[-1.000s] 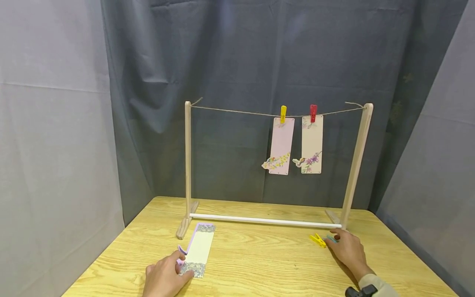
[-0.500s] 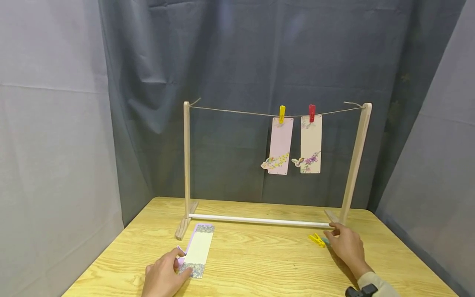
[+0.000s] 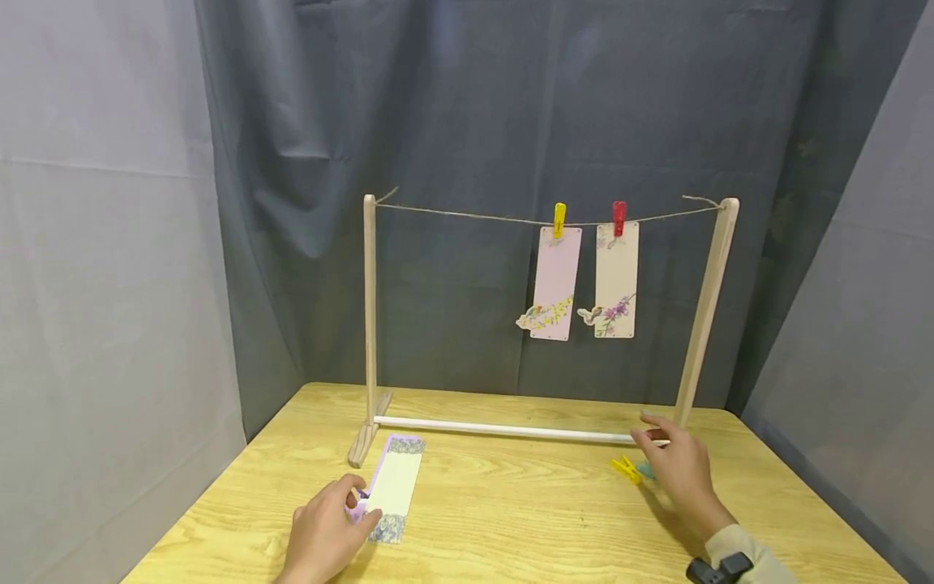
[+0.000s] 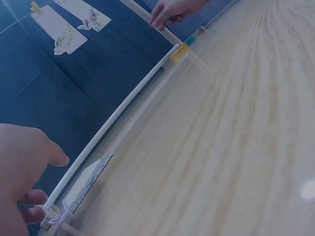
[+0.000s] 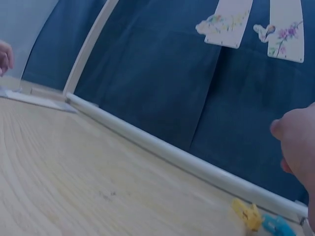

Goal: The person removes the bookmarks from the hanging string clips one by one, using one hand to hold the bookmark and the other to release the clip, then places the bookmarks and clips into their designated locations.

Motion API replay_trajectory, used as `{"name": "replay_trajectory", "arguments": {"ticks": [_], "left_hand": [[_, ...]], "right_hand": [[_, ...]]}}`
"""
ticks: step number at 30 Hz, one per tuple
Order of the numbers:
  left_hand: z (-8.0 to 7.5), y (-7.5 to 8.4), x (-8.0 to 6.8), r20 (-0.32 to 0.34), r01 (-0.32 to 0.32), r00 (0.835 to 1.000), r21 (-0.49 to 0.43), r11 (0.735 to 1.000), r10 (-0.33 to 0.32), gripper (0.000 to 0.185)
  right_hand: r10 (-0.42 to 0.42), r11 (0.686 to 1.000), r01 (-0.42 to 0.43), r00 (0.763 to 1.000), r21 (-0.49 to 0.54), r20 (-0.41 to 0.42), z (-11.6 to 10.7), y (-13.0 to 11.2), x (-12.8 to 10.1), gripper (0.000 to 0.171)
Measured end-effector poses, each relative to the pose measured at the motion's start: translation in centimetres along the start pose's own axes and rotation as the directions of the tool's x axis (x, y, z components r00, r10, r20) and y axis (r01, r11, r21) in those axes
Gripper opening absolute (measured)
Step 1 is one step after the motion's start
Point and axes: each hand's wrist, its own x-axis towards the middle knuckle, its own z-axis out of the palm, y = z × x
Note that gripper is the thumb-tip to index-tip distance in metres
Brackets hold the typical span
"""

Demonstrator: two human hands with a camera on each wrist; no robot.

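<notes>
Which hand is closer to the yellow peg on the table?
Right. The right hand hovers just beside the yellow peg; the left hand is far across, at the card.

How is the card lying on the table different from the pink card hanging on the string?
The cream card with purple patterned ends lies flat on the wooden table, touched by the left hand; the pink card with yellow flowers hangs upright from the string under a yellow clothespin. The cream card has patterned bands at both ends; the pink card has flowers only at its bottom. Both are long, narrow rectangles.
</notes>
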Motion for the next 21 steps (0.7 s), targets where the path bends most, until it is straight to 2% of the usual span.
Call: {"name": "replay_trajectory", "arguments": {"ticks": [5,11,18,21], "left_hand": [[0.1,0.8,0.7,0.011,-0.037,0.999,-0.032,0.999,0.038,0.038],[0.2,1.6,1.5,0.010,-0.097,0.995,-0.054,0.994,0.097,0.038],[-0.3,2.5,3.1,-0.001,-0.116,0.993,-0.051,0.992,0.116,0.036],[-0.3,3.0,3.6,0.008,-0.120,0.993,-0.091,0.989,0.121,0.036]], "right_hand": [[-0.021,0.998,0.018,0.999,0.068,0.043,-0.6,-0.8,0.4,0.042],[-0.056,0.995,0.049,0.994,0.084,0.089,-1.3,-1.3,0.9,0.039],[-0.094,0.992,0.086,0.992,0.093,0.088,-2.8,-2.6,1.8,0.038],[-0.105,0.990,0.097,0.991,0.102,0.083,-3.3,-3.3,2.1,0.038]]}}
